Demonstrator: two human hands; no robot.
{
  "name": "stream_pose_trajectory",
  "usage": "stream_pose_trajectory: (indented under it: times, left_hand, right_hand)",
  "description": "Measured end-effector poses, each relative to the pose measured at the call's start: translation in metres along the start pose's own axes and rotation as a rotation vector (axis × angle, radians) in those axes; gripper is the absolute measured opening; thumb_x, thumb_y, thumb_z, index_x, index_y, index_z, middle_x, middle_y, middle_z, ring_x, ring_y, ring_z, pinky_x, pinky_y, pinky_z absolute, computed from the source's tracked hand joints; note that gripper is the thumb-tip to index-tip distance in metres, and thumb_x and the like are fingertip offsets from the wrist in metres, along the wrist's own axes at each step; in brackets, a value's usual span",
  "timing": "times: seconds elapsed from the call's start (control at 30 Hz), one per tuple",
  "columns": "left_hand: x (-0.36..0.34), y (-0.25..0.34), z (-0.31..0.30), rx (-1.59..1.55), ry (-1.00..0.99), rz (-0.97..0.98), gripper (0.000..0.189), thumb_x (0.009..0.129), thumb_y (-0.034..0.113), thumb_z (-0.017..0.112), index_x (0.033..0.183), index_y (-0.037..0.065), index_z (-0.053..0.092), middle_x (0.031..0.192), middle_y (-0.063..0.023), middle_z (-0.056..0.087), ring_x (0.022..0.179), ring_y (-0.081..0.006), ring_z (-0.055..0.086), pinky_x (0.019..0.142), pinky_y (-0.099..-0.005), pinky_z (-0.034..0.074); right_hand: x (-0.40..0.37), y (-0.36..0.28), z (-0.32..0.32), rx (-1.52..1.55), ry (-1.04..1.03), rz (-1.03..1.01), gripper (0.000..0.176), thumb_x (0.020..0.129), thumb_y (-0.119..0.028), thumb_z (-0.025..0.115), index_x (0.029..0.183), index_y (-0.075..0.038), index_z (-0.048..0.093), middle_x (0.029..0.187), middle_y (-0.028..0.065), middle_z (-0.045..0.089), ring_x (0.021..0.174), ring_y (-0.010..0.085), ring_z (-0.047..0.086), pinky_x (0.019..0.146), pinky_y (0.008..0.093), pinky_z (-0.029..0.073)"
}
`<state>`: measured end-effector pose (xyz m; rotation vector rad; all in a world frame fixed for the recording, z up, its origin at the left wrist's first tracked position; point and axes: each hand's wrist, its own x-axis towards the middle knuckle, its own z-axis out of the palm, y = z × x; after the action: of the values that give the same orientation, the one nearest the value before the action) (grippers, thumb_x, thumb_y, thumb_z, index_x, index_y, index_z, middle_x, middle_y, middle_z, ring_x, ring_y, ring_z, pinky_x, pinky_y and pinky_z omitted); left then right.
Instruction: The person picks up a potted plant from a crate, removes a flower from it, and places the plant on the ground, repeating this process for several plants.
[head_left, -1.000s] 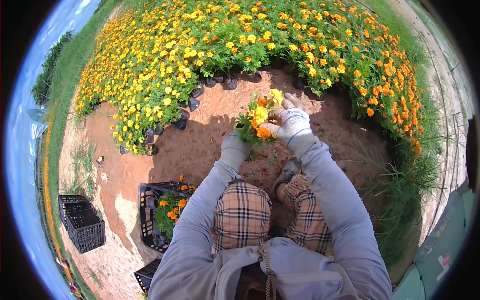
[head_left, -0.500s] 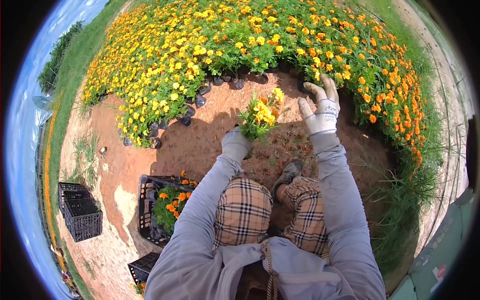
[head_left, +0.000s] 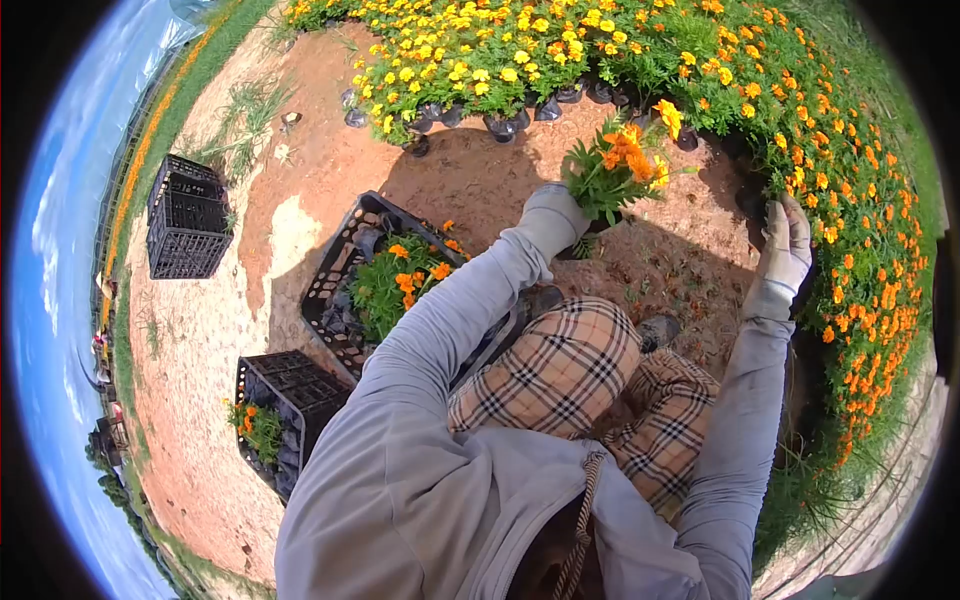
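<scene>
In the head view my gloved left hand (head_left: 553,218) is closed around the lower part of a bunch of marigolds (head_left: 628,158), with orange and yellow blooms and green leaves. The grip itself is partly hidden by foliage. To the right, my gloved right hand (head_left: 787,248) reaches to the edge of the marigold bed (head_left: 870,270), its fingers stretched out beside the orange-flowered plants. Nothing shows in that hand. Near my left forearm, a black plastic crate (head_left: 318,300) holds marigold plants (head_left: 385,290) in dark bags.
Another black crate (head_left: 300,375) with a few orange marigolds sits lower left. Stacked black crates (head_left: 190,240) stand farther left on sandy ground. Yellow marigolds in black bags (head_left: 505,125) line the far side of the bare soil (head_left: 450,180). Grass borders the bed on the right.
My view has turned left, bringing the crates more into sight. My right hand has moved from its raised, spread pose to the right bed's edge. The left hand still holds the marigolds.
</scene>
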<state>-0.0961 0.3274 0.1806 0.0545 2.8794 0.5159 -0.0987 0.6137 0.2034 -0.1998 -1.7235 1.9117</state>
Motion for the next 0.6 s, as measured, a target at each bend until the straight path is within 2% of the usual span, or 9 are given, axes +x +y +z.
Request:
stream_pose_trajectory:
  times: [0.07, 0.1, 0.13, 0.2, 0.27, 0.37, 0.47, 0.53, 0.6]
  left_hand:
    - [0.01, -0.091, 0.009, -0.044, 0.312, 0.211, 0.037, 0.089, 0.035, 0.045, 0.11, 0.007, 0.058, 0.105, -0.0131, 0.063, 0.09, -0.0344, 0.06, 0.08, -0.0403, 0.048]
    - [0.0, -0.124, -0.017, -0.017, 0.248, 0.151, 0.037, 0.092, 0.033, 0.046, 0.114, 0.004, 0.055, 0.108, -0.0122, 0.062, 0.091, -0.0278, 0.062, 0.078, -0.0371, 0.049]
    - [-0.02, -0.137, -0.056, -0.487, 0.022, -0.064, 0.035, 0.091, 0.026, 0.052, 0.117, 0.003, 0.053, 0.112, -0.0115, 0.06, 0.092, -0.0195, 0.061, 0.076, -0.0322, 0.05]
    - [-0.042, -0.2, -0.077, -0.688, 0.114, -0.122, 0.035, 0.091, 0.021, 0.053, 0.119, 0.0, 0.05, 0.105, -0.0095, 0.062, 0.089, -0.0155, 0.061, 0.074, -0.0281, 0.049]
    - [-0.068, -0.243, -0.105, -0.045, 0.124, -0.049, 0.032, 0.091, 0.025, 0.051, 0.117, 0.006, 0.053, 0.1, -0.0077, 0.064, 0.089, -0.0212, 0.062, 0.075, -0.0348, 0.05]
    - [-0.104, -0.233, -0.123, 0.409, -0.058, -0.533, 0.023, 0.087, 0.018, 0.052, 0.109, 0.013, 0.06, 0.107, -0.0065, 0.062, 0.096, -0.0245, 0.06, 0.08, -0.0374, 0.048]
    - [-0.131, -0.218, -0.095, 0.727, -0.106, -0.468, 0.031, 0.078, 0.027, 0.06, 0.108, 0.02, 0.06, 0.12, -0.0029, 0.055, 0.116, -0.0234, 0.048, 0.095, -0.0428, 0.036]
    - [-0.151, -0.259, -0.032, 0.794, 0.221, -0.108, 0.043, 0.072, 0.027, 0.064, 0.114, 0.024, 0.056, 0.13, -0.0017, 0.047, 0.125, -0.0242, 0.037, 0.1, -0.0456, 0.028]
    - [-0.168, -0.252, 0.014, 0.689, -0.199, -0.09, 0.083, 0.068, 0.036, 0.07, 0.139, 0.022, 0.029, 0.145, -0.0115, 0.023, 0.135, -0.0317, 0.019, 0.106, -0.0487, 0.018]
  right_hand:
    - [0.018, 0.027, -0.034, -0.007, 0.019, 0.135, 0.021, 0.087, -0.017, 0.061, 0.104, -0.005, 0.063, 0.085, 0.0036, 0.065, 0.074, 0.0097, 0.06, 0.068, 0.0246, 0.052]
    - [0.024, 0.045, -0.048, 0.003, -0.048, 0.096, 0.022, 0.087, -0.018, 0.061, 0.104, -0.004, 0.062, 0.092, 0.005, 0.065, 0.081, 0.0116, 0.061, 0.07, 0.0285, 0.054]
    - [0.02, 0.041, -0.048, 0.01, -0.054, 0.153, 0.023, 0.087, -0.018, 0.061, 0.104, -0.003, 0.062, 0.094, 0.0052, 0.065, 0.083, 0.0122, 0.061, 0.071, 0.029, 0.054]
    - [0.018, 0.03, -0.047, -0.01, -0.063, 0.229, 0.024, 0.087, -0.018, 0.062, 0.104, -0.001, 0.062, 0.097, 0.0053, 0.064, 0.085, 0.0129, 0.061, 0.072, 0.0293, 0.055]
    - [0.018, 0.027, -0.042, -0.055, -0.081, 0.266, 0.025, 0.086, -0.018, 0.062, 0.103, 0.0, 0.062, 0.099, 0.0053, 0.064, 0.086, 0.0132, 0.061, 0.073, 0.0291, 0.055]
    - [0.018, 0.03, -0.036, -0.044, -0.131, 0.242, 0.024, 0.086, -0.018, 0.062, 0.103, -0.001, 0.062, 0.098, 0.0058, 0.065, 0.086, 0.0127, 0.061, 0.074, 0.028, 0.054]
    - [0.02, 0.035, -0.038, -0.048, -0.161, 0.242, 0.024, 0.086, -0.018, 0.062, 0.103, -0.001, 0.062, 0.099, 0.0066, 0.065, 0.086, 0.0124, 0.062, 0.076, 0.0272, 0.053]
    - [0.02, 0.036, -0.036, -0.051, -0.185, 0.28, 0.023, 0.087, -0.017, 0.061, 0.103, -0.001, 0.062, 0.099, 0.0072, 0.065, 0.087, 0.013, 0.062, 0.078, 0.0279, 0.052]
    - [0.017, 0.041, -0.035, -0.044, -0.223, 0.339, 0.023, 0.087, -0.017, 0.061, 0.103, 0.0, 0.062, 0.099, 0.008, 0.065, 0.088, 0.0136, 0.062, 0.081, 0.0287, 0.051]
